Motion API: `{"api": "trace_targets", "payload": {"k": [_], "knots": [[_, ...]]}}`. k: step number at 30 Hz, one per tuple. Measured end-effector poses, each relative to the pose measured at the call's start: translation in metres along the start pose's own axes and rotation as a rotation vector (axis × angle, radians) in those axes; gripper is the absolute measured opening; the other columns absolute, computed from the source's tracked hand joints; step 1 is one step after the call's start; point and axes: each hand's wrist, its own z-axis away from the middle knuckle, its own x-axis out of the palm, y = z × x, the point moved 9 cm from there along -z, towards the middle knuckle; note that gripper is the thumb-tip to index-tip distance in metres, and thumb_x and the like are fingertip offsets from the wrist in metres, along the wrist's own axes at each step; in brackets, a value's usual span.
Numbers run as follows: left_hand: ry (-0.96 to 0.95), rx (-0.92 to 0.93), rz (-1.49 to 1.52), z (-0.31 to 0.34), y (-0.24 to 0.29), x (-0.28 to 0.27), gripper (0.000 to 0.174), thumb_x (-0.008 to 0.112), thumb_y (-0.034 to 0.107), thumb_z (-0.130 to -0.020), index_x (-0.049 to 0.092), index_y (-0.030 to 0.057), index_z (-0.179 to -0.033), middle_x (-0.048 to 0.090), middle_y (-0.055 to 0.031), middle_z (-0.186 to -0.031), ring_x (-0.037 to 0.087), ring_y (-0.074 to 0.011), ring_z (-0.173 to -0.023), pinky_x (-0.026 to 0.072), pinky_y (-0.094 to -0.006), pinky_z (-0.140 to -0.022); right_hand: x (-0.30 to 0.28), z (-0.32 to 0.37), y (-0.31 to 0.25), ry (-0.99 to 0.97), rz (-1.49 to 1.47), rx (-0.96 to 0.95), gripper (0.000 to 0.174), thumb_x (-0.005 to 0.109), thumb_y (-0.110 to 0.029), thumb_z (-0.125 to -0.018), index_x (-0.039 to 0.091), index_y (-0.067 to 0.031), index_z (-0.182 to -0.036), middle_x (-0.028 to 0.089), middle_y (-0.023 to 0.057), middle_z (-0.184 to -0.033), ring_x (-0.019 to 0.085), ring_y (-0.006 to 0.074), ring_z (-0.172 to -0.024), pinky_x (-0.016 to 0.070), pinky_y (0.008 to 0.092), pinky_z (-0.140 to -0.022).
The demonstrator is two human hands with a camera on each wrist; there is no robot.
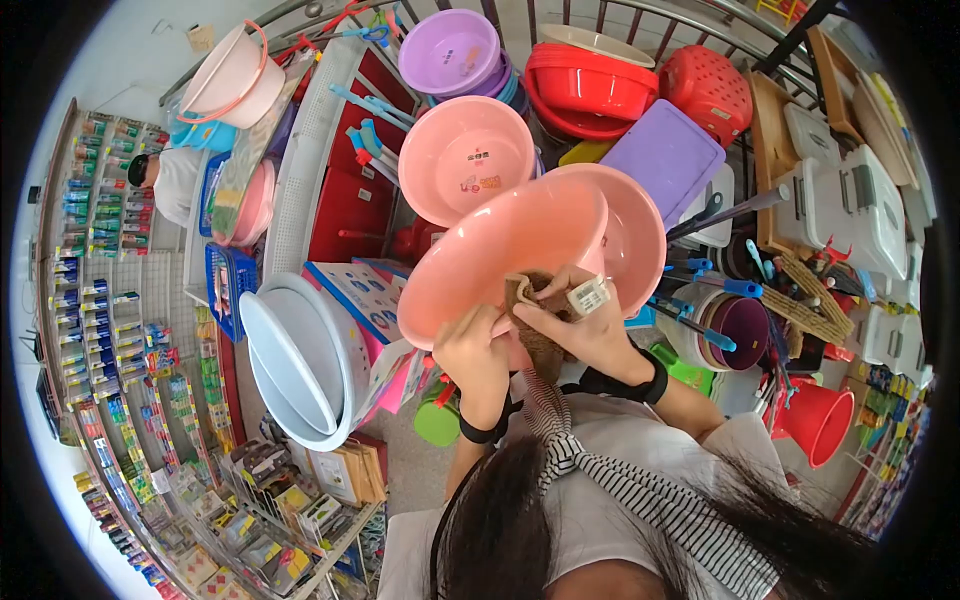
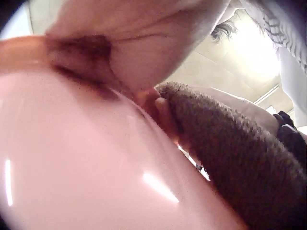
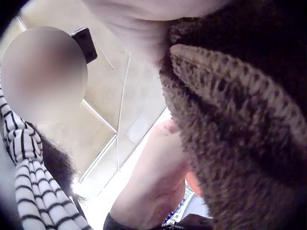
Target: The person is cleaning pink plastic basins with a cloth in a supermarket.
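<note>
Brown cloth (image 1: 541, 352) looks light, soft, non-slip; hold by the edge. Right hand (image 1: 597, 340) pinches it; I cannot tell what the left hand (image 1: 473, 358) grasps.

- White top (image 1: 650, 440) covered the torso.
- Scarf (image 1: 680, 508), striped black and white, was knotted at the chest.
- Left hand (image 1: 470, 352) and right hand (image 1: 597, 335) were ungloved; each wrist carried a black band (image 1: 482, 434).
- Hair (image 1: 503, 520) was long, dark.
- Dark boxy device (image 3: 86, 45) sat by the head.
</note>
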Motion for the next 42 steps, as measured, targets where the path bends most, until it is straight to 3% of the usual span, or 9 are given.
{"api": "trace_targets", "payload": {"k": [5, 7, 12, 18, 24, 27, 30, 34, 42], "knots": [[0.081, 0.062, 0.003, 0.005, -0.005, -0.017, 0.01, 0.055, -0.002, -0.058, 0.056, 0.0036, -0.066, 0.053, -0.01, -0.062, 0.052, -0.0293, -0.058, 0.0344, -0.0364, -0.055, -0.044, -0.011, 0.007, 0.096, -0.107, 0.092, 0.015, 0.073, -0.006, -0.08, 0.063, 0.0014, -0.089, 0.068, 0.0049, -0.086, 0.062, 0.007, -0.077, 0.0505, 0.0229, -0.067], [0.047, 0.029, -0.002, 0.008, -0.008, -0.017, 0.01, 0.053, -0.003, -0.058, 0.057, -0.0003, -0.067, 0.054, -0.015, -0.063, 0.056, -0.0324, -0.062, 0.0404, -0.0363, -0.06, -0.057, -0.014, 0.009, 0.149, -0.083, 0.207, 0.02, 0.076, -0.01, -0.079, 0.063, 0.002, -0.088, 0.068, 0.005, -0.084, 0.062, 0.0074, -0.075, 0.0504, 0.024, -0.067], [0.058, 0.034, 0.005, 0.006, -0.015, -0.022, 0.007, 0.055, -0.001, -0.06, 0.058, 0.0002, -0.066, 0.054, -0.0144, -0.062, 0.056, -0.0311, -0.061, 0.0403, -0.0361, -0.06, -0.037, -0.006, -0.01, 0.089, 0.12, -0.017, 0.019, 0.077, -0.011, -0.078, 0.064, 0.0014, -0.085, 0.068, 0.0049, -0.084, 0.06, 0.0081, -0.074, 0.0499, 0.0257, -0.066], [0.084, 0.105, -0.084, 0.003, -0.005, -0.029, 0.003, 0.056, 0.002, -0.062, 0.058, 0.0018, -0.064, 0.054, -0.012, -0.06, 0.054, -0.0287, -0.058, 0.0364, -0.0347, -0.058, -0.06, -0.017, 0.014, 0.188, -0.035, 0.158, 0.018, 0.074, -0.013, -0.08, 0.066, 0.0028, -0.085, 0.065, 0.0033, -0.077, 0.059, 0.0069, -0.069, 0.0482, 0.0247, -0.062], [0.079, 0.171, -0.081, 0.004, -0.005, -0.032, 0.002, 0.057, 0.002, -0.061, 0.056, 0.0029, -0.061, 0.052, -0.0101, -0.058, 0.048, -0.0261, -0.053, 0.0301, -0.0337, -0.054, -0.047, -0.005, 0.001, 0.069, 0.151, 0.046, 0.021, 0.077, -0.015, -0.078, 0.065, 0.0011, -0.084, 0.067, 0.0034, -0.08, 0.061, 0.0081, -0.072, 0.0493, 0.0247, -0.065], [0.1, 0.178, -0.078, 0.007, -0.002, -0.036, 0.002, 0.057, 0.002, -0.06, 0.055, 0.0028, -0.06, 0.051, -0.0096, -0.056, 0.046, -0.0253, -0.052, 0.0294, -0.0337, -0.054, -0.072, -0.016, 0.018, 0.213, -0.023, 0.167, 0.023, 0.075, -0.016, -0.08, 0.065, 0.0039, -0.086, 0.067, 0.0051, -0.081, 0.061, 0.0081, -0.072, 0.0495, 0.0247, -0.064], [0.12, 0.165, -0.081, 0.006, -0.008, -0.042, 0.002, 0.057, 0.002, -0.059, 0.055, 0.0032, -0.059, 0.05, -0.0093, -0.055, 0.046, -0.0248, -0.052, 0.0291, -0.0335, -0.054, -0.066, -0.01, 0.015, 0.211, -0.043, 0.111, 0.023, 0.076, -0.016, -0.079, 0.066, 0.0034, -0.086, 0.067, 0.0048, -0.081, 0.061, 0.0085, -0.071, 0.0496, 0.025, -0.065], [0.102, 0.172, -0.076, 0.01, -0.014, -0.042, 0.006, 0.056, 0.004, -0.053, 0.054, 0.0059, -0.059, 0.05, -0.0063, -0.055, 0.047, -0.0241, -0.052, 0.0285, -0.0349, -0.052, -0.045, 0.001, 0.007, 0.053, 0.119, 0.098, 0.021, 0.076, -0.015, -0.079, 0.066, 0.0027, -0.085, 0.066, 0.0045, -0.079, 0.06, 0.009, -0.07, 0.0493, 0.025, -0.064], [0.128, 0.127, -0.05, 0.017, -0.023, -0.043, 0.004, 0.056, 0.003, -0.054, 0.055, 0.005, -0.058, 0.05, -0.0067, -0.054, 0.046, -0.0244, -0.051, 0.0283, -0.0345, -0.053, -0.067, -0.006, 0.03, 0.196, -0.019, 0.192, 0.025, 0.075, -0.018, -0.08, 0.066, 0.0035, -0.087, 0.067, 0.0049, -0.079, 0.061, 0.0089, -0.069, 0.0492, 0.0243, -0.064]]}}
